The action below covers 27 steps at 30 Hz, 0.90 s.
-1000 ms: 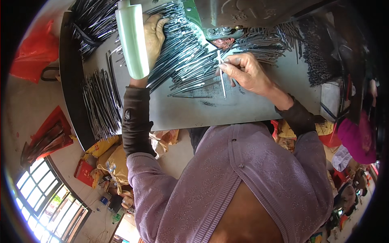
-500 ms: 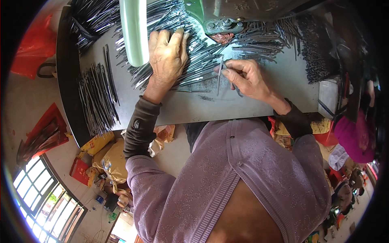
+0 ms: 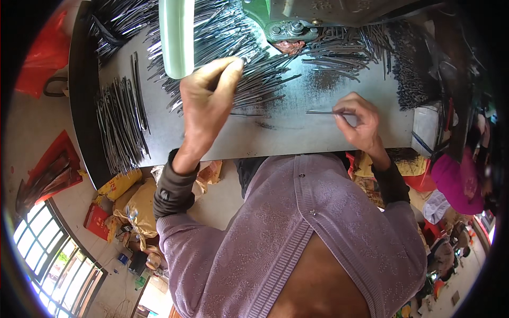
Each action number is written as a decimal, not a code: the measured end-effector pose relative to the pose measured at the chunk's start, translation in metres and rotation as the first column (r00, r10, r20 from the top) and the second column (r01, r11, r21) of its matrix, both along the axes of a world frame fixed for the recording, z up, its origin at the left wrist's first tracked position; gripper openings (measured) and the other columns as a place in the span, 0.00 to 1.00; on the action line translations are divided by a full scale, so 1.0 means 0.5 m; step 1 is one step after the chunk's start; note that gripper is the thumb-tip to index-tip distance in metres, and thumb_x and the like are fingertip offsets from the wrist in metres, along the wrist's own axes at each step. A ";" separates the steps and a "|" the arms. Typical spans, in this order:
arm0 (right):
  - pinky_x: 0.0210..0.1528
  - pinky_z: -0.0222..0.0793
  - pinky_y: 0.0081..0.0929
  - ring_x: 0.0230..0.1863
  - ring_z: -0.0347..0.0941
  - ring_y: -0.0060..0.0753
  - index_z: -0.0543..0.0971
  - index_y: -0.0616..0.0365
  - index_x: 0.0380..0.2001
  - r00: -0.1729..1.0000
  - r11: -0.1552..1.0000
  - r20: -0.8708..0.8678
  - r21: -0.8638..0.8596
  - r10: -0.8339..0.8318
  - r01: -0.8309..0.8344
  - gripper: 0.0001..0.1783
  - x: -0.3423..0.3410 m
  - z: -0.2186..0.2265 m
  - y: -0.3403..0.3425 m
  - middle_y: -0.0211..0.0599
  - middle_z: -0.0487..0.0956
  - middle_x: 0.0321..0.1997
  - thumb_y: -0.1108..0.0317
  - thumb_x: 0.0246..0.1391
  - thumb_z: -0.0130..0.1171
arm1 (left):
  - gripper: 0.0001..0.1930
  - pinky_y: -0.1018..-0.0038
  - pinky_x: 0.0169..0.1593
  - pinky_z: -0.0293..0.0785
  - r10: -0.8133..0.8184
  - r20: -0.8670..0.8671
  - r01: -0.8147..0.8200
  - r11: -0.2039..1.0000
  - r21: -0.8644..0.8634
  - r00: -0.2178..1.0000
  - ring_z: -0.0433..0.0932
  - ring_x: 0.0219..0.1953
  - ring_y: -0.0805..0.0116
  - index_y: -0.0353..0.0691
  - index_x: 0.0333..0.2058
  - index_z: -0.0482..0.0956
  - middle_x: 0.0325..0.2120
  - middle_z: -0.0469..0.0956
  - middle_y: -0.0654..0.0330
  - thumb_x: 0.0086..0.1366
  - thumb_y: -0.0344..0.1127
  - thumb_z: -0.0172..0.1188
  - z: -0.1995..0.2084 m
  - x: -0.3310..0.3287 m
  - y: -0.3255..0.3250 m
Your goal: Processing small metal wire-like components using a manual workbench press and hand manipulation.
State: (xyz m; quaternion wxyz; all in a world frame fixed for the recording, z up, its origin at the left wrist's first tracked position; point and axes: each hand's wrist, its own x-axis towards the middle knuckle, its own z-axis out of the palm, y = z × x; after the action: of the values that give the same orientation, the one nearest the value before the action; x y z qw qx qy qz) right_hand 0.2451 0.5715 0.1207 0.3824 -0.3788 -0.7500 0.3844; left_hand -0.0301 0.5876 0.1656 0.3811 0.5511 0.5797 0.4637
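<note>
My right hand (image 3: 360, 122) is near the front edge of the metal worktable (image 3: 297, 140), pinching a thin metal rod (image 3: 318, 112) that points left, roughly level. My left hand (image 3: 209, 100) is over the large loose pile of thin dark metal rods (image 3: 260, 85), thumb and fingers pressed together. Whether a rod is between those fingertips, I cannot make out against the pile. A single rod (image 3: 249, 115) lies on the tabletop between my hands, below the pile.
A green machine part (image 3: 294, 30) with bolts stands at the back, beside a second heap of rods (image 3: 339, 55). A white lamp tube (image 3: 177, 40) hangs above my left hand. To the left lies a neat row of rods (image 3: 119, 124); dark small pieces (image 3: 416, 79) are heaped right.
My left hand has lifted from lying on the pile into a pinch. My right hand has moved right and toward me, and its rod has turned from upright to level.
</note>
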 end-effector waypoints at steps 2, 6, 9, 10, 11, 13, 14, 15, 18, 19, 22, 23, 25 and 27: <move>0.23 0.65 0.22 0.23 0.70 0.29 0.74 0.59 0.26 0.972 0.990 0.236 0.129 0.024 -0.055 0.10 0.003 0.011 -0.004 0.34 0.69 0.21 0.83 0.37 0.56 | 0.09 0.85 0.21 0.60 0.040 0.307 0.062 0.946 -0.318 0.951 0.65 0.17 0.81 0.33 0.34 0.77 0.17 0.71 0.66 0.59 0.31 0.54 0.031 -0.005 -0.015; 0.20 0.62 0.26 0.20 0.68 0.30 0.74 0.60 0.26 0.887 0.950 0.461 0.287 -0.021 -0.127 0.07 -0.007 0.009 -0.004 0.35 0.70 0.22 0.79 0.39 0.58 | 0.12 0.85 0.20 0.55 0.140 0.553 0.187 0.850 -0.493 0.821 0.61 0.17 0.83 0.36 0.39 0.74 0.16 0.69 0.66 0.62 0.36 0.49 0.024 0.007 -0.019; 0.19 0.62 0.25 0.20 0.68 0.28 0.74 0.62 0.26 0.948 0.995 0.304 0.028 -0.096 0.092 0.04 -0.042 0.013 0.002 0.36 0.71 0.22 0.77 0.42 0.56 | 0.12 0.84 0.21 0.56 0.173 0.663 0.274 0.814 -0.513 0.728 0.61 0.17 0.81 0.36 0.38 0.74 0.16 0.70 0.66 0.62 0.36 0.47 -0.004 0.020 -0.002; 0.19 0.61 0.24 0.20 0.68 0.27 0.73 0.62 0.26 0.964 0.980 0.223 -0.109 -0.142 0.169 0.03 -0.058 0.015 0.005 0.36 0.71 0.22 0.76 0.44 0.56 | 0.11 0.84 0.21 0.57 0.150 0.687 0.308 0.812 -0.496 0.711 0.61 0.17 0.81 0.36 0.38 0.74 0.17 0.70 0.66 0.62 0.36 0.47 -0.012 0.024 0.003; 0.19 0.61 0.21 0.20 0.68 0.20 0.73 0.63 0.26 0.976 0.972 0.154 -0.152 -0.157 0.180 0.04 -0.072 0.026 0.013 0.34 0.72 0.21 0.73 0.47 0.55 | 0.11 0.84 0.21 0.57 0.127 0.707 0.341 0.808 -0.480 0.696 0.62 0.18 0.81 0.36 0.38 0.74 0.17 0.69 0.66 0.62 0.35 0.48 -0.022 0.030 0.009; 0.19 0.61 0.18 0.20 0.67 0.16 0.72 0.64 0.26 0.991 0.948 0.044 -0.288 -0.126 0.133 0.05 -0.092 0.020 0.033 0.32 0.72 0.19 0.72 0.48 0.55 | 0.10 0.82 0.21 0.58 0.212 0.748 0.333 0.795 -0.506 0.629 0.63 0.16 0.79 0.36 0.37 0.74 0.17 0.70 0.64 0.61 0.34 0.49 -0.018 0.049 0.013; 0.19 0.61 0.17 0.20 0.67 0.14 0.72 0.64 0.25 0.993 0.930 -0.013 -0.353 -0.115 0.103 0.06 -0.102 0.017 0.043 0.30 0.72 0.19 0.71 0.49 0.55 | 0.09 0.82 0.20 0.58 0.194 0.769 0.368 0.790 -0.491 0.608 0.63 0.16 0.79 0.36 0.37 0.73 0.18 0.70 0.63 0.61 0.34 0.50 -0.022 0.050 0.015; 0.20 0.61 0.14 0.19 0.65 0.12 0.72 0.65 0.25 0.989 0.918 -0.102 -0.391 -0.109 0.061 0.07 -0.113 0.017 0.049 0.27 0.71 0.17 0.70 0.51 0.54 | 0.09 0.81 0.20 0.59 0.177 0.790 0.402 0.784 -0.474 0.587 0.62 0.15 0.79 0.36 0.37 0.73 0.18 0.70 0.63 0.61 0.34 0.50 -0.029 0.050 0.018; 0.20 0.61 0.13 0.20 0.66 0.12 0.72 0.64 0.25 0.983 0.904 -0.161 -0.427 -0.092 0.015 0.07 -0.125 0.013 0.068 0.26 0.71 0.18 0.70 0.52 0.53 | 0.11 0.79 0.19 0.58 0.144 0.805 0.442 0.774 -0.454 0.575 0.61 0.15 0.77 0.36 0.40 0.71 0.21 0.71 0.59 0.60 0.34 0.51 -0.042 0.046 0.027; 0.21 0.61 0.12 0.20 0.66 0.11 0.72 0.63 0.24 0.985 0.898 -0.148 -0.439 -0.086 0.012 0.07 -0.128 0.014 0.072 0.26 0.71 0.18 0.71 0.52 0.52 | 0.12 0.78 0.19 0.58 0.136 0.803 0.446 0.772 -0.453 0.580 0.61 0.15 0.76 0.36 0.41 0.70 0.22 0.72 0.57 0.60 0.34 0.51 -0.044 0.045 0.029; 0.20 0.60 0.12 0.20 0.66 0.11 0.72 0.63 0.24 0.977 0.896 -0.194 -0.444 -0.088 -0.008 0.07 -0.130 -0.001 0.081 0.26 0.71 0.18 0.70 0.52 0.52 | 0.15 0.80 0.20 0.58 0.158 0.833 0.464 0.769 -0.441 0.530 0.62 0.16 0.76 0.35 0.45 0.68 0.23 0.72 0.56 0.60 0.32 0.50 -0.047 0.043 0.029; 0.20 0.60 0.12 0.20 0.66 0.11 0.72 0.63 0.24 0.977 0.884 -0.194 -0.467 -0.095 -0.007 0.07 -0.129 0.002 0.082 0.25 0.71 0.18 0.70 0.52 0.52 | 0.15 0.80 0.21 0.60 0.157 0.852 0.469 0.778 -0.418 0.499 0.64 0.17 0.75 0.35 0.47 0.67 0.23 0.72 0.55 0.60 0.31 0.49 -0.050 0.041 0.029; 0.20 0.60 0.12 0.20 0.66 0.11 0.73 0.62 0.24 0.976 0.859 -0.191 -0.512 -0.108 -0.005 0.07 -0.125 0.010 0.083 0.25 0.71 0.17 0.69 0.52 0.53 | 0.16 0.81 0.23 0.65 0.153 0.887 0.477 0.797 -0.371 0.435 0.68 0.19 0.74 0.35 0.49 0.65 0.24 0.73 0.54 0.62 0.27 0.46 -0.059 0.037 0.030; 0.20 0.60 0.12 0.20 0.66 0.11 0.73 0.62 0.24 0.979 0.840 -0.171 -0.543 -0.115 0.004 0.08 -0.120 0.009 0.083 0.25 0.71 0.17 0.69 0.52 0.53 | 0.19 0.76 0.29 0.71 0.128 0.880 0.455 0.817 -0.355 0.458 0.72 0.24 0.70 0.32 0.52 0.61 0.28 0.74 0.51 0.61 0.26 0.46 -0.061 0.039 0.029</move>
State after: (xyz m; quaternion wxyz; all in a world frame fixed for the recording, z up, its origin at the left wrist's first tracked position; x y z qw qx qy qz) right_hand 0.1852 0.6130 0.1251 0.3442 -0.4544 -0.5579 0.6032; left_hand -0.0103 0.6023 0.1353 0.8070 0.1569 0.3481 0.4505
